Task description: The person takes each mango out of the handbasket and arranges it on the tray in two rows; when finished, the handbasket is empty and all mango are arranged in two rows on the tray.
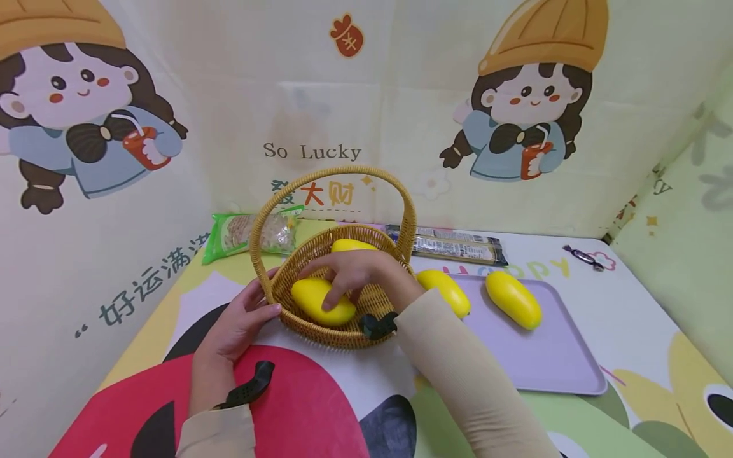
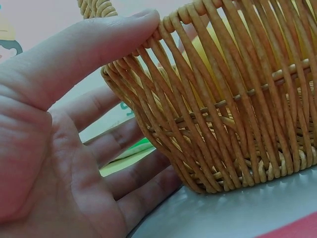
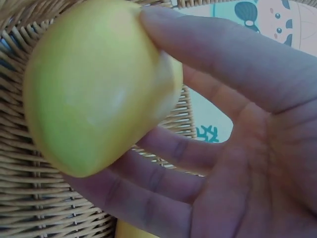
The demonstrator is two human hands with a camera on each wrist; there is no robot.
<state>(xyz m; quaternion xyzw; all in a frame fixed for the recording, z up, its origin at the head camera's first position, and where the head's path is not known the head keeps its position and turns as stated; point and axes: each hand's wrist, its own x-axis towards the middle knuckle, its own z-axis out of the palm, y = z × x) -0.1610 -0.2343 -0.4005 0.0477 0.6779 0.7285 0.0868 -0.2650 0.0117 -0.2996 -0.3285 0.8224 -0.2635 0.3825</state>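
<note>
A wicker basket (image 1: 338,337) with a tall arched handle stands on the patterned table. My right hand (image 1: 357,270) reaches inside and grips a yellow mango (image 1: 321,305), thumb on one side and fingers on the other. In the right wrist view this mango (image 3: 99,89) sits close against the woven wall. Farther back in the basket lies another mango (image 1: 352,245), partly hidden by the hand. My left hand (image 1: 237,324) holds the basket's left end. The left wrist view has its thumb (image 2: 143,25) at the rim and its fingers passing behind the side.
On the right, a lilac tray (image 1: 550,362) carries one mango (image 1: 513,300) and a second mango (image 1: 446,292) partly behind my right arm. A green clear-windowed packet (image 1: 229,238), long dark packets (image 1: 458,247) and a small wrapped candy (image 1: 583,257) lie along the back.
</note>
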